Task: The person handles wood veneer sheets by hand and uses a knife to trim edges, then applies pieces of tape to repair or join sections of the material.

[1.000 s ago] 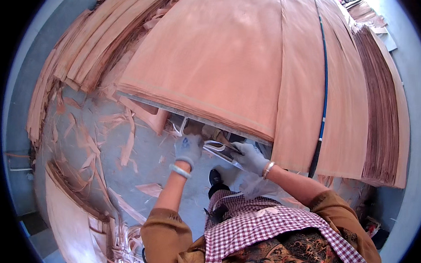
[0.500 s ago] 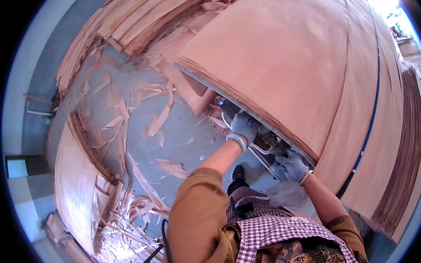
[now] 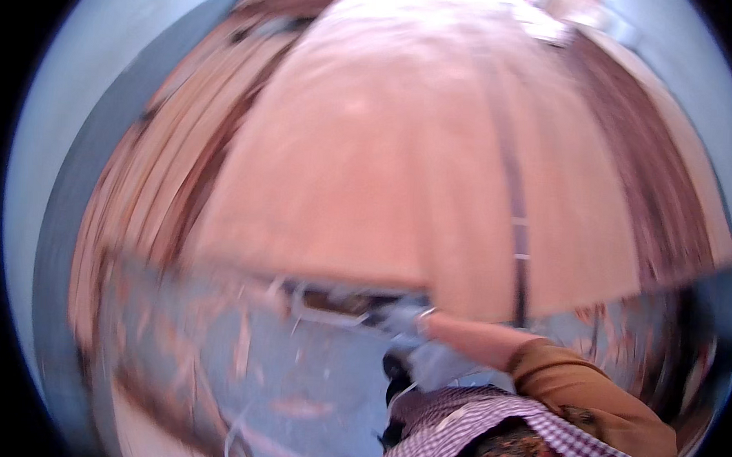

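The picture is smeared by motion. My right hand [image 3: 401,316], in a pale grey glove, reaches to the front edge of a large stack of thin wood veneer sheets [image 3: 344,178]. It is next to a dark recess under that edge, where a white-framed holder [image 3: 329,315] shows. The glove's fingers are too blurred to read, and whatever they touch is hidden. A translucent plastic bag [image 3: 446,364] hangs just below the hand; whether the hand grips it I cannot tell. My left hand is out of view.
More veneer stacks stand at the left [image 3: 173,147] and right [image 3: 630,158]. A dark strap [image 3: 518,268] runs over the sheets on the right. Wood scraps [image 3: 301,407] litter the grey floor [image 3: 294,372], and a curved veneer piece [image 3: 149,419] lies at lower left.
My view has swung, so the stack's edge now runs nearly level across the picture. My left hand, earlier at the edge beside the right one, has left the view. My right hand stays by the edge.
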Demonstrator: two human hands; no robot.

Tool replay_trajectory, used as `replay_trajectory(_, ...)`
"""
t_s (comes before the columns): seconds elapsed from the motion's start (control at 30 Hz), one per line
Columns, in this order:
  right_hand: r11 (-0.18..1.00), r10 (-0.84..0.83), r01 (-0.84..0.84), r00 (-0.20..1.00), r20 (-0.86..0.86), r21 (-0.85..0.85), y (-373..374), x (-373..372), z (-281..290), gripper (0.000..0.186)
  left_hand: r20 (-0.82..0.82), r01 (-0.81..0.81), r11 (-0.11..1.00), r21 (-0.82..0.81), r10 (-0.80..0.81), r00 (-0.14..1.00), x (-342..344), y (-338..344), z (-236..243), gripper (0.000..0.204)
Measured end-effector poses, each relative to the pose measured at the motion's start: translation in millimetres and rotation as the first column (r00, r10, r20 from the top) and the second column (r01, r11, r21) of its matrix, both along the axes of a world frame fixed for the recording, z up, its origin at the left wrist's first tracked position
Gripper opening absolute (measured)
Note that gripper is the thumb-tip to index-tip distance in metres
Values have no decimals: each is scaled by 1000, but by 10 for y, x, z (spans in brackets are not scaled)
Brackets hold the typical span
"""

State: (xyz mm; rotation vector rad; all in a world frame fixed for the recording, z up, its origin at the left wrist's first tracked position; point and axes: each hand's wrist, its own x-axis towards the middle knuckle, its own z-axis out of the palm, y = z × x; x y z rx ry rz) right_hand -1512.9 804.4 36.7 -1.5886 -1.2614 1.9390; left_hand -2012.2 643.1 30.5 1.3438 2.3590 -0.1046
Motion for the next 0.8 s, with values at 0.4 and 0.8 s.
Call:
replay_trajectory(0.4, 885, 347, -122, 816, -463, 449, -3291, 2223, 857, 40, 546, 881, 450, 146, -779, 307, 4779, -1507, 1228, 21)
replay_trajectory(0.8, 778, -325, 528, 802, -501, 342, -5163, 4750, 1424, 26, 843, 901, 307, 307, -526, -108, 8073, -1763, 1953, 11)
